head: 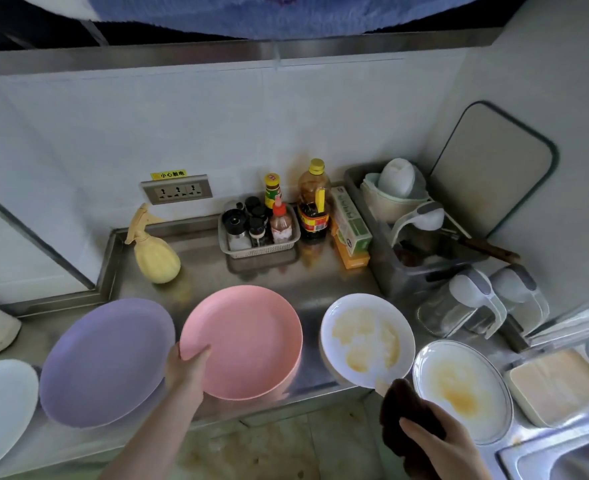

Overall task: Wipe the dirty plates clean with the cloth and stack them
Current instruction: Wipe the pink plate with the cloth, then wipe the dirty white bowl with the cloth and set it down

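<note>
Left hand: fingers grip near-left rim of pink plate, on the surface.
Right hand: clenched on dark cloth.
Key relation: cloth lies right of pink plate, touching stained white plate.

Pink plate, lilac plate, two white plates smeared orange-yellow, dark brown cloth, pale yellow spray bottle.

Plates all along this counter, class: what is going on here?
A person is wiping plates. The left hand grips the rim of a clean-looking pink plate, beside a purple plate. The right hand holds a dark cloth. Two white plates on the right carry yellowish smears, not yet wiped.
</note>
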Motion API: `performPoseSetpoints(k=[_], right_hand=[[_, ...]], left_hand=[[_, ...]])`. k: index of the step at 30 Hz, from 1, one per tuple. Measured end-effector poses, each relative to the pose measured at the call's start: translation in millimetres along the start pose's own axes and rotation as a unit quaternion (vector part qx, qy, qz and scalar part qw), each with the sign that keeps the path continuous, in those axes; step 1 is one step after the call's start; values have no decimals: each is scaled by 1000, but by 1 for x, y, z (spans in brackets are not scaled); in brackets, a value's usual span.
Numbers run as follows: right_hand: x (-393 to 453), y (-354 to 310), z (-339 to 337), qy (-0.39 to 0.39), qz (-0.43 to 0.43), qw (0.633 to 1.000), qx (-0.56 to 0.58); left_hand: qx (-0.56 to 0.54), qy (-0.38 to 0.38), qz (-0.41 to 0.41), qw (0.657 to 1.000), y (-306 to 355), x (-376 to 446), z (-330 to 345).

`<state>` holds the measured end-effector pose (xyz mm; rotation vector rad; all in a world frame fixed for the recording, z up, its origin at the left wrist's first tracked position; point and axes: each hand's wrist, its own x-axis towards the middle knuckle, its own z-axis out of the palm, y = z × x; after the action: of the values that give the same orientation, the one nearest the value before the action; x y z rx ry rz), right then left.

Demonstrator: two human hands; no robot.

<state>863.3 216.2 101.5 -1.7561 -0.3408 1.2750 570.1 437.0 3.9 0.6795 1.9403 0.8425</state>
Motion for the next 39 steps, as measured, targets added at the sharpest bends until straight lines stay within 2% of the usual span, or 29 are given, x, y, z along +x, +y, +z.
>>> performPoseSetpoints(k=[6,10,13,17,20,23,28,31,34,39], right_hand=[[5,-15,-18,4,-42,998,-36],[5,-21,-32,4,-43,999,-14],[8,-23,-40,-6,-34,999,24],[8,-26,-49,-16,-46,998,38],[10,-27,-59,-15,-60,998,28],[13,-20,-69,-7,-67,998,13],[12,-13,-70,-8,-64,998,4],[14,-13,-64,-16,-60,998,6],[19,-16,-59,-17,-65,998,-1],[26,-15,-53,-9,-67,998,-3]], left_hand=[[65,-34,36,997,0,14,-1],[153,26,107,982,1,-20,16],[184,26,157,970,-15,-60,50],[110,38,86,989,-27,-86,77],[57,49,85,994,-59,-37,85],[91,69,93,989,-69,-7,89],[117,39,97,988,-27,-41,64],[162,47,104,980,-13,-48,41],[162,59,102,980,-11,-39,13],[228,60,129,963,-10,-31,-3]])
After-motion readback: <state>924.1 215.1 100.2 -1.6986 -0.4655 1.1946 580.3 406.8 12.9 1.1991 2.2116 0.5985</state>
